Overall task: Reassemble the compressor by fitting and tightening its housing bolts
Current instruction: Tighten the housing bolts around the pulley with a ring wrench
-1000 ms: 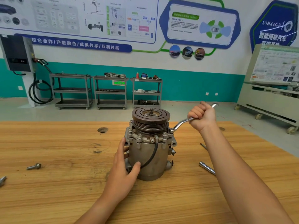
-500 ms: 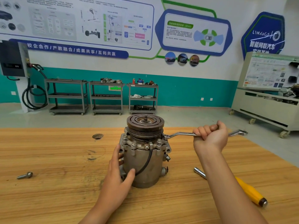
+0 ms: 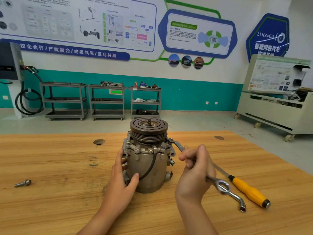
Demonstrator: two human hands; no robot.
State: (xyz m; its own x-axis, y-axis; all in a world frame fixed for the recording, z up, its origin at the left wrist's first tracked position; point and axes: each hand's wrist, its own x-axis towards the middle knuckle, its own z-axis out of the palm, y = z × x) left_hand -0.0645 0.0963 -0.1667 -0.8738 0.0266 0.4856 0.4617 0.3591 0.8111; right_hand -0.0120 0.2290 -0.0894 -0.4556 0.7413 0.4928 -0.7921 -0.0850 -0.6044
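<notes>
A grey metal compressor [image 3: 149, 165] with a dark pulley on top stands upright in the middle of the wooden table [image 3: 59, 209]. Several housing bolts ring its upper flange. My left hand [image 3: 124, 179] presses flat against its left side, thumb round the front. My right hand [image 3: 196, 170] grips the shaft of a ring wrench [image 3: 176, 145], whose far ring sits on a bolt at the flange's right edge. The wrench's near ring [image 3: 222, 187] sticks out past my palm toward me.
A loose bolt [image 3: 22, 183] lies on the table at the left. A yellow-handled screwdriver [image 3: 249, 192] and a bent socket wrench [image 3: 237, 200] lie to the right of my right hand. The table has two round holes; carts stand along the far wall.
My right hand has swung the wrench handle clockwise, from the far right round toward me. The left hand has stayed on the compressor. The view has tilted down.
</notes>
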